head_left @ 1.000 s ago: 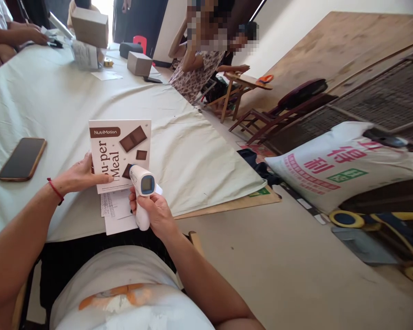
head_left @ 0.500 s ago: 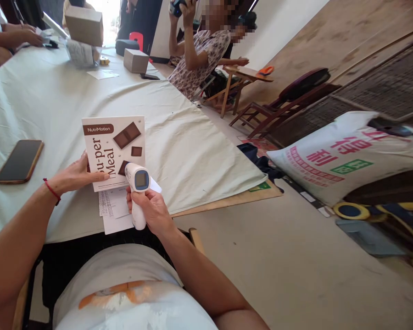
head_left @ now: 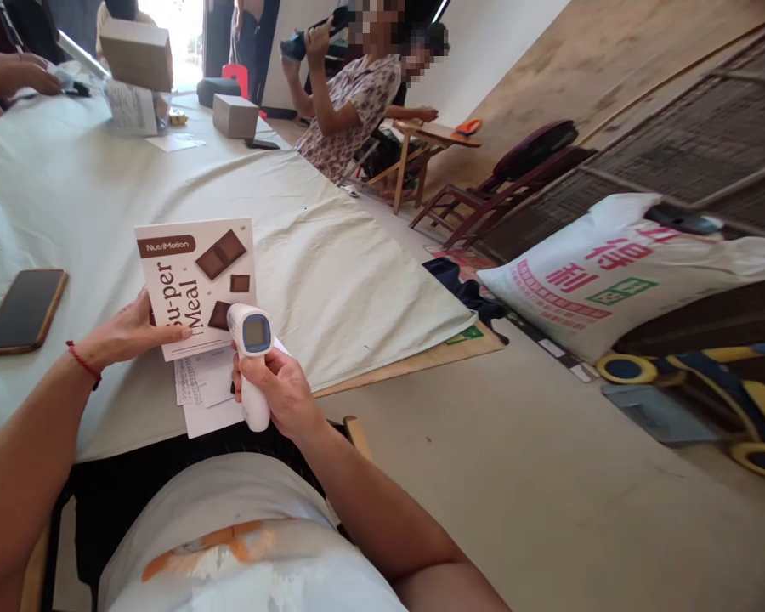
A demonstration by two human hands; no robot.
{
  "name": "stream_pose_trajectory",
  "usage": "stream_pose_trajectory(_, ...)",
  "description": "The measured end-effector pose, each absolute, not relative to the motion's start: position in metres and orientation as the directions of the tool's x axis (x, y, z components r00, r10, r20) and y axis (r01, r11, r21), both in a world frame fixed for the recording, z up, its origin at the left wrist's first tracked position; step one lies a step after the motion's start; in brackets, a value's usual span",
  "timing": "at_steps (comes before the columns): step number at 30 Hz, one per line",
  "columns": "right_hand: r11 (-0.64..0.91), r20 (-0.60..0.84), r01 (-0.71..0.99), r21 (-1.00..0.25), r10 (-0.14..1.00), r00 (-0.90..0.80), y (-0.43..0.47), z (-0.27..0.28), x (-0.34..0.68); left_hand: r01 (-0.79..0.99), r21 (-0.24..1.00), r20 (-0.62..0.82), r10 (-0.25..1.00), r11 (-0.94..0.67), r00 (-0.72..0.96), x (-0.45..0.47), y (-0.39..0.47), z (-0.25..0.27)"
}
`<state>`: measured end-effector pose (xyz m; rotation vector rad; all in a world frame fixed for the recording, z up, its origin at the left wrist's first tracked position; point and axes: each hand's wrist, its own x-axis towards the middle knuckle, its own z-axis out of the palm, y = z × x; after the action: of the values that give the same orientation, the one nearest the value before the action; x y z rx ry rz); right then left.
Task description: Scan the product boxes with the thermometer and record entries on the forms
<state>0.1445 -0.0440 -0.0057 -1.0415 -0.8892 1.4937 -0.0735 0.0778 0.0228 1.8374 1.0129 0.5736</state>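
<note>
My left hand (head_left: 127, 330) grips a white box (head_left: 220, 289) printed "NutriMotion" and "Su-per Meal" with chocolate pieces, its thumb across the lower front and the other fingers hidden behind. The box stands tilted up over the table with its front toward me. In my right hand (head_left: 284, 387) is a white infrared thermometer (head_left: 255, 408), fingers wrapped round its handle. Its small grey screen faces me, and its head overlaps the box's lower right corner; whether they touch I cannot tell. Printed papers (head_left: 207, 416) lie beneath both hands near the table edge.
On the cloth-covered table (head_left: 306, 255) lies a phone (head_left: 22, 310) at left. Farther back are a grey box (head_left: 235, 116), a cardboard box (head_left: 136, 55) on a clear container (head_left: 132, 109), and a dark phone (head_left: 263, 144). People sit around; a white sack (head_left: 567, 280) stands right.
The view has turned slightly, so the surroundings sit farther left. My hands still hold the box and thermometer, now a little farther apart. The person in the patterned shirt has tilted their dark device.
</note>
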Motion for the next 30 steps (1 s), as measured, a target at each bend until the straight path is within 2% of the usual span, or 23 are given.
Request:
stream_pose_trajectory(5, -0.003, -0.018, -0.272, -0.962, 0.998, 0.053, -0.053, 0.017, 0.163, 0.455, 0.861, -0.061, 0.840, -0.230, 0.540, -0.075, 0.077, 0.031)
stream_pose_trajectory(8, 0.068, 0.055, -0.244, -0.967, 0.997, 0.058, -0.061, 0.035, 0.170, 0.511, 0.831, -0.086, 0.857, -0.219, 0.508, -0.075, 0.077, 0.036)
stream_pose_trajectory(15, 0.147, 0.154, -0.293, -0.945, 0.988, -0.002, -0.078, 0.069, 0.167, 0.508, 0.834, -0.090, 0.855, -0.216, 0.512, -0.076, 0.076, 0.041)
stream_pose_trajectory(21, 0.176, 0.185, -0.269, -0.947, 0.983, -0.006, -0.082, 0.070, 0.174, 0.535, 0.822, -0.113, 0.863, -0.197, 0.492, -0.076, 0.075, 0.045)
stream_pose_trajectory(24, 0.262, 0.243, -0.117, -0.958, 0.958, 0.153, -0.058, 0.057, 0.198, 0.531, 0.821, -0.104, 0.861, -0.208, 0.498, -0.075, 0.076, 0.044)
stream_pose_trajectory(25, 0.255, 0.243, -0.028, -0.967, 0.944, 0.223, -0.046, 0.051, 0.209, 0.528, 0.825, -0.107, 0.859, -0.204, 0.500, -0.075, 0.076, 0.043)
stream_pose_trajectory(27, 0.206, 0.254, 0.199, -0.958, 0.933, 0.256, -0.020, 0.040, 0.228, 0.529, 0.827, -0.122, 0.858, -0.191, 0.499, -0.076, 0.077, 0.040)
stream_pose_trajectory(28, 0.139, 0.229, 0.364, -0.921, 0.949, 0.216, -0.007, 0.035, 0.236, 0.535, 0.825, -0.128, 0.860, -0.184, 0.494, -0.076, 0.078, 0.039)
stream_pose_trajectory(30, 0.011, 0.150, 0.678, -0.735, 0.978, 0.146, 0.014, 0.028, 0.245, 0.544, 0.822, -0.139, 0.867, -0.168, 0.478, -0.077, 0.078, 0.037)
